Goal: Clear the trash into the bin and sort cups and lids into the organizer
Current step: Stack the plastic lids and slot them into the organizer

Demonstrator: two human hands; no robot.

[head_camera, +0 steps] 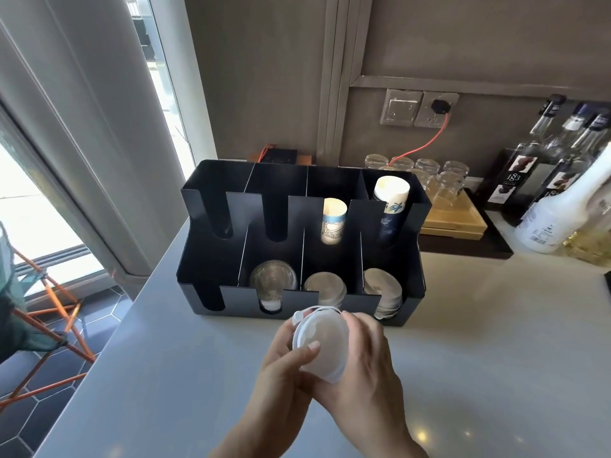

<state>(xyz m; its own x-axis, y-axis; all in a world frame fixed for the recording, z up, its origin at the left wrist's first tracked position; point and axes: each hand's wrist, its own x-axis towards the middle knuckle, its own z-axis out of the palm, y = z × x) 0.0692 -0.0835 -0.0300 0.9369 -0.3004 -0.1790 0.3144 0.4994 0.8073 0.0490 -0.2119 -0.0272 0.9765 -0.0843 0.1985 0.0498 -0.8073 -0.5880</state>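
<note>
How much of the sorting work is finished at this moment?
Done: the organizer already has two cup stacks behind and lids in three front slots. In hand: both hands, left hand and right hand, hold white lids. Left: slotting these. No bin shows.

Daylight, strong, entered from the window (39, 206) at left; panes blown out to white, no detail held. Counter (479, 325) evenly lit, pale, with small specular glints near the lower right. Black organizer (211, 259): interior compartments fell into deep shadow, front slots nearly featureless. Soft shadow lay on the counter beneath the hands. Wall (264, 77) dim, muted grey-brown. Wide-angle distortion marked: window frame and wall trim bowed and leaned toward the edges. Bottles (545, 180) at far right stretched and soft. Slight overall softness; white lid (322, 345) overexposed, its relief faint.
</note>
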